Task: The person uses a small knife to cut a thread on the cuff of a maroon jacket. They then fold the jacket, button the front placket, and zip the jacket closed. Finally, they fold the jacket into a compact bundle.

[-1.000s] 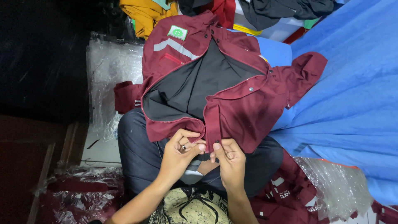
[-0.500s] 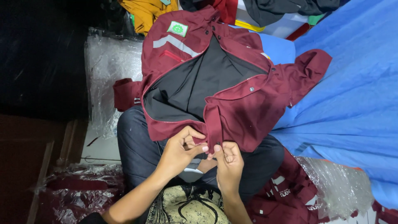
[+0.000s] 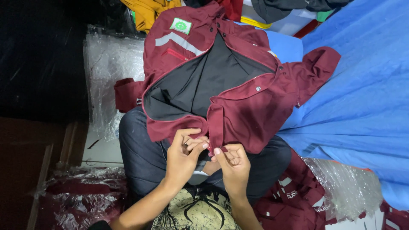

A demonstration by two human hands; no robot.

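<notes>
Item, nearest: my left hand [image 3: 183,155] and right hand [image 3: 232,159], both at 6 o'clock, fingers pinched shut on the bottom hem of the maroon jacket [image 3: 251,106], either side of the zipper's [image 3: 209,138] lower end. The two hands almost touched there.

Item: the jacket itself, spread face up over my dark-trousered lap [image 3: 140,157] at centre, front open, black lining [image 3: 200,83] showing, grey reflective stripe [image 3: 179,42] and green chest badge [image 3: 180,25] toward 12 o'clock.

Handling, as I judged it: soft, light woven cloth, floppy, not slippery or fragile; best taken at the stiffer hem and zipper tape, close to the teeth.

Item: bagged maroon garments at 7 o'clock [image 3: 81,200] and 4 o'clock [image 3: 306,200].

Item: clear plastic wrap [image 3: 106,72] at 10 o'clock.

Item, farthest: blue sheet [image 3: 366,85] at 2 o'clock; heaped yellow garment [image 3: 149,12] at 12.
</notes>
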